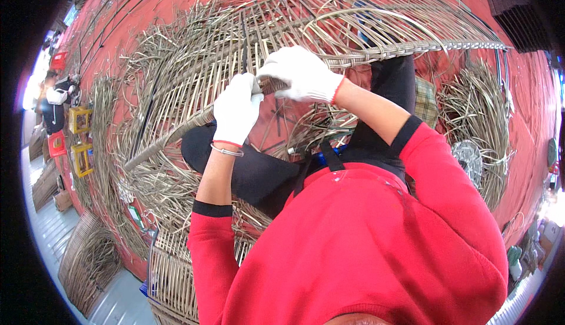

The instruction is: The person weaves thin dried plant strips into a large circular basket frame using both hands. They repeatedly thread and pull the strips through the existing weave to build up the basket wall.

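Observation:
A large curved panel of thin tan and grey wicker strips (203, 75) lies across my lap, with a thick rim (168, 140) along its near edge. Right of my hands this edge shows a braided finish (406, 50). My left hand (236, 110), in a white knitted glove, is closed on the rim, thumb pointing up. Just right of it, my right hand (303, 73), gloved alike, curls its fingers over the same edge. The fingertips of both hands nearly meet there, and the strips between them are mostly hidden. A pale strip (388, 12) arches loosely over the panel.
Heaps of loose strips (477, 119) lie on the red floor covering (527, 148) at both sides. A second slatted panel (173, 272) stands at lower left. Yellow stools (81, 159) and red stools (57, 144) are far left, near another person (54, 101).

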Motion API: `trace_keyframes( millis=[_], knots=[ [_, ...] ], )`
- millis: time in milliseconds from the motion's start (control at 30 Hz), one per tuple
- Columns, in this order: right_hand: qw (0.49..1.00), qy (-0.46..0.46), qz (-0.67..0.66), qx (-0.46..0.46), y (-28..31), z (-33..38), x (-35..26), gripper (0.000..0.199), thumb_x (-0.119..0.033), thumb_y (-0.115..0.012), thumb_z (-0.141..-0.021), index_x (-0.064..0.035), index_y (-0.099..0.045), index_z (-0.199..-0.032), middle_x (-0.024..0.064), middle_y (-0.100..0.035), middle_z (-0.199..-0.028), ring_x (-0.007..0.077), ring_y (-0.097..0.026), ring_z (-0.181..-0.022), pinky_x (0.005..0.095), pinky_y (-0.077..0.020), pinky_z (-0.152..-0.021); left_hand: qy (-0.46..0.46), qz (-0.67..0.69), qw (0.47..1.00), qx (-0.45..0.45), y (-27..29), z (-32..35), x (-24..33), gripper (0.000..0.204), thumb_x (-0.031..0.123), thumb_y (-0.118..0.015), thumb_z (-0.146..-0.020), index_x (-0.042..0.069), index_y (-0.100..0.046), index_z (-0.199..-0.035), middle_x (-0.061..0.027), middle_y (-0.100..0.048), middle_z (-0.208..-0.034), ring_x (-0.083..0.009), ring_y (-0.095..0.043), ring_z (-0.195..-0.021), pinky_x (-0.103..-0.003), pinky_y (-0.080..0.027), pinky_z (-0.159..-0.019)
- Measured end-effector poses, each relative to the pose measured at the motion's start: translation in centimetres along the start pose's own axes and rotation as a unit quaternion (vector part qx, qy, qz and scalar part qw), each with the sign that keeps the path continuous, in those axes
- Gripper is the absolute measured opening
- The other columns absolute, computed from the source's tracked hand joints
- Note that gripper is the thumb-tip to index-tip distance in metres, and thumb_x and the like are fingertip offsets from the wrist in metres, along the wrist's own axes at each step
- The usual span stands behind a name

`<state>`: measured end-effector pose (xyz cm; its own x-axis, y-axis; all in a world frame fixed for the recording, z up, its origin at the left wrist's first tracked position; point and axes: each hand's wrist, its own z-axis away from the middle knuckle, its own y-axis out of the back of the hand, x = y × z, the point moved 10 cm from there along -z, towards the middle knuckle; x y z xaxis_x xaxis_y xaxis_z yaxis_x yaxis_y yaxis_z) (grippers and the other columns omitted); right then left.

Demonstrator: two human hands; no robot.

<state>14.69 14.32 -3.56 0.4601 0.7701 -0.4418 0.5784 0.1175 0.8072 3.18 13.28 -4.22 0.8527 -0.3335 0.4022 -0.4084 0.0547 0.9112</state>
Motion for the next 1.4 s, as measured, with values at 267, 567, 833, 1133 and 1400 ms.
trace_keyframes(
  millis=[267, 567, 833, 1133, 1400],
  knots=[
    [0.982, -0.108, 0.154, 0.011, 1.9, 4.7, 2.8, 0.056, -0.038, -0.084, -0.073, -0.0202, -0.067, -0.123, 0.0040, -0.065, -0.119, 0.0266, -0.060, -0.113, 0.0440, -0.0454, -0.097, 0.085, 0.131, 0.987, -0.030, -1.8, 2.1, 0.6, 0.034, 0.028, -0.077, -0.088, 0.010, -0.057, -0.109, -0.0092, -0.066, -0.077, -0.0290, -0.068, -0.071, -0.042, -0.054, -0.068],
    [0.984, -0.116, 0.131, 0.024, 1.8, 4.8, 3.0, 0.058, -0.042, -0.085, -0.072, -0.0212, -0.068, -0.124, 0.0021, -0.066, -0.118, 0.0251, -0.061, -0.112, 0.0438, -0.0469, -0.096, 0.115, 0.027, 0.985, 0.124, -2.2, 3.9, 0.4, 0.034, 0.041, -0.072, -0.093, 0.009, -0.069, -0.081, -0.0147, -0.064, -0.068, -0.0338, -0.064, -0.063, -0.044, -0.050, -0.063],
    [0.988, -0.134, 0.074, 0.034, 1.7, 4.8, 3.7, 0.057, -0.037, -0.088, -0.069, -0.0194, -0.067, -0.119, 0.0034, -0.068, -0.111, 0.0276, -0.065, -0.105, 0.0429, -0.0497, -0.092, 0.231, 0.249, 0.929, 0.149, -5.1, 7.6, -1.8, 0.031, 0.030, -0.072, -0.095, 0.007, -0.067, -0.075, -0.0096, -0.053, -0.061, -0.0273, -0.052, -0.059, -0.040, -0.042, -0.061],
    [0.980, -0.058, 0.168, 0.093, 2.6, 6.1, 0.2, 0.028, -0.023, -0.074, -0.077, -0.0218, -0.068, -0.104, -0.0016, -0.063, -0.105, 0.0237, -0.062, -0.101, 0.0439, -0.0426, -0.094, 0.104, -0.020, 0.971, 0.216, -2.4, 8.7, 0.7, 0.028, 0.028, -0.073, -0.093, 0.011, -0.065, -0.074, -0.0099, -0.052, -0.063, -0.0300, -0.053, -0.064, -0.042, -0.041, -0.063],
    [0.973, -0.104, 0.166, 0.122, 2.3, 7.6, 0.0, 0.019, -0.018, -0.072, -0.079, -0.0175, -0.068, -0.098, 0.0009, -0.066, -0.098, 0.0246, -0.063, -0.096, 0.0411, -0.0491, -0.085, 0.175, 0.118, 0.968, 0.134, -3.7, 8.4, -1.7, 0.029, 0.027, -0.070, -0.096, 0.006, -0.067, -0.076, -0.0093, -0.055, -0.063, -0.0267, -0.053, -0.059, -0.040, -0.043, -0.062]
  ],
)
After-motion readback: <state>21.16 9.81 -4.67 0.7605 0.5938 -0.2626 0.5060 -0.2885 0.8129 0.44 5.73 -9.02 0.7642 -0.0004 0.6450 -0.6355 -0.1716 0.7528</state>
